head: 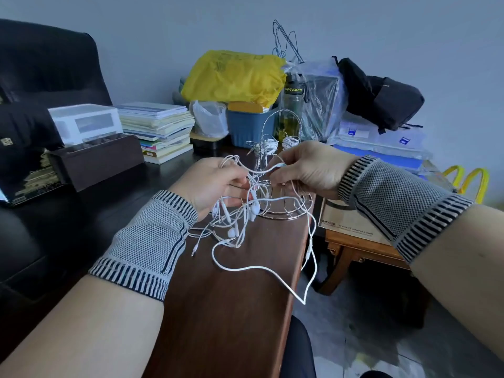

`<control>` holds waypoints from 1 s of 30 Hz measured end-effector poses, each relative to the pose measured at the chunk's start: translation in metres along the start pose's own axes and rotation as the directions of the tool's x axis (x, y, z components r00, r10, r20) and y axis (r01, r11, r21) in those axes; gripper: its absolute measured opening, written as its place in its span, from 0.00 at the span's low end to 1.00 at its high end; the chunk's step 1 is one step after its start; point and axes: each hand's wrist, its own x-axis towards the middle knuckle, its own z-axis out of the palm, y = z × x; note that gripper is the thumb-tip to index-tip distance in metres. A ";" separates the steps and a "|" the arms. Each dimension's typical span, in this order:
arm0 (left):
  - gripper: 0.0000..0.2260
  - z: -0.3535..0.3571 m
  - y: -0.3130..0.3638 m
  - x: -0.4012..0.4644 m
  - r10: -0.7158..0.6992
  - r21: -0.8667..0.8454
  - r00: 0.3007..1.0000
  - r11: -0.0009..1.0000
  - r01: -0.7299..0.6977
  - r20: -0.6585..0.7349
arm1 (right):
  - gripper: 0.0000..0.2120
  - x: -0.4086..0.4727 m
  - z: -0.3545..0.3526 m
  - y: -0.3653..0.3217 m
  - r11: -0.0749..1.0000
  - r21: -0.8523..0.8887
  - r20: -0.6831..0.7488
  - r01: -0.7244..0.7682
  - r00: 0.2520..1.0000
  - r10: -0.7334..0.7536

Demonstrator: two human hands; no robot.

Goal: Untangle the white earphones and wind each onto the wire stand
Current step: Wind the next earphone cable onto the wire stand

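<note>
Head cam: I've got my left hand (211,184) and right hand (305,169) both up just in front of the wire stand (282,170), each pinching part of the tangled white earphones (245,214). Fingers on both are curled round the cord, and one strand runs straight between them. The rest of the knot hangs below my left hand down to the brown table (231,296), with one long loop trailing off the table's right edge. The stand sits on that table right behind my hands, and a few coiled earphones (268,143) already hang on its upper arms.
</note>
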 end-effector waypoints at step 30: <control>0.02 0.005 -0.013 0.008 0.044 0.061 0.998 0.997 -0.046 0.037 | 0.05 -0.008 0.014 0.019 1.000 0.010 0.034 -0.023 0.999 0.023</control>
